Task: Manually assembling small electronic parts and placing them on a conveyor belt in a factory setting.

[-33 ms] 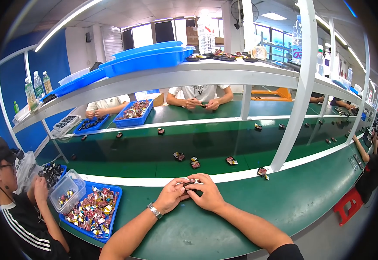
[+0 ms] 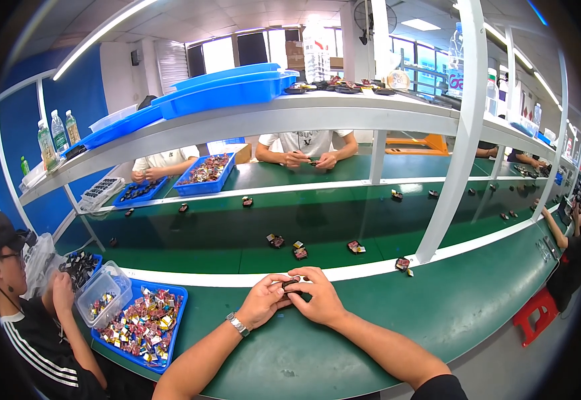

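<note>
Above the near green work surface, my left hand [image 2: 268,301] and my right hand [image 2: 317,298] meet with fingers closed around a small black plastic casing [image 2: 292,284]. The fingers cover most of it, so its inside cannot be made out. A metal-banded watch circles my left wrist. Beyond my hands, small black casings with reddish circuit boards and yellow-white parts [image 2: 300,251] lie on the green conveyor belt [image 2: 257,227]. One more such casing [image 2: 402,264] rests on the white rail to the right.
A blue tray [image 2: 182,320] heaped with small circuit-board parts stands left, with a clear plastic box [image 2: 122,281] over its edge. A co-worker [image 2: 44,327] sits beside it. White shelf posts [image 2: 460,153] rise ahead. Other people work across the belt. A red stool [image 2: 537,317] stands right.
</note>
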### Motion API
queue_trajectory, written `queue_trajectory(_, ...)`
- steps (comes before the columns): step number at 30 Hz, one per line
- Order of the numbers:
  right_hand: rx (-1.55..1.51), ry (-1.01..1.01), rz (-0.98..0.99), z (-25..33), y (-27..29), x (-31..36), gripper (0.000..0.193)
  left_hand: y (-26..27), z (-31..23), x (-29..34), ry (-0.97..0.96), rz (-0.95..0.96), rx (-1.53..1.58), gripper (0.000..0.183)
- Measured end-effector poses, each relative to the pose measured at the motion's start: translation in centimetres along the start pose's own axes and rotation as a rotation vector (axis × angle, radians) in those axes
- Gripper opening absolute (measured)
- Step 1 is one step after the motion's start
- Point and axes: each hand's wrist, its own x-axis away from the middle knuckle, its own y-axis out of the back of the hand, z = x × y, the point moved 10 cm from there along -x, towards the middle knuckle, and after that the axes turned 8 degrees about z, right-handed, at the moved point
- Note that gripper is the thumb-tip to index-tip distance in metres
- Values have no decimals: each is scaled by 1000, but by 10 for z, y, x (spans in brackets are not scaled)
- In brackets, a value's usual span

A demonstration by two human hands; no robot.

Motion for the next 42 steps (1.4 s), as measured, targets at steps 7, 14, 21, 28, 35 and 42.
queue_trajectory(7, -34, 16, -11, 1, -1, 0, 17, -2, -2, 0, -19, 1, -22, 24)
queue_trajectory(14, 69, 39, -16, 2, -1, -1, 21, 2, 1, 0, -14, -64, -19, 26)
queue_trajectory(21, 236, 189, -55, 26, 6, -2, 22, -3, -1, 0, 10, -82, -11, 27)
queue_trajectory(28, 354, 229, -36, 36, 1, -1, 22, 1, 5, 2, 28, -93, 7, 26)
queue_trajectory(35, 417, 199, -9, 39, -7, -1, 23, -1, 5, 3, 50, -105, 5, 26)
queue_trajectory(42, 442, 208, -59, 43, -5, 1, 22, 0, 4, 3, 38, -114, 9, 26)
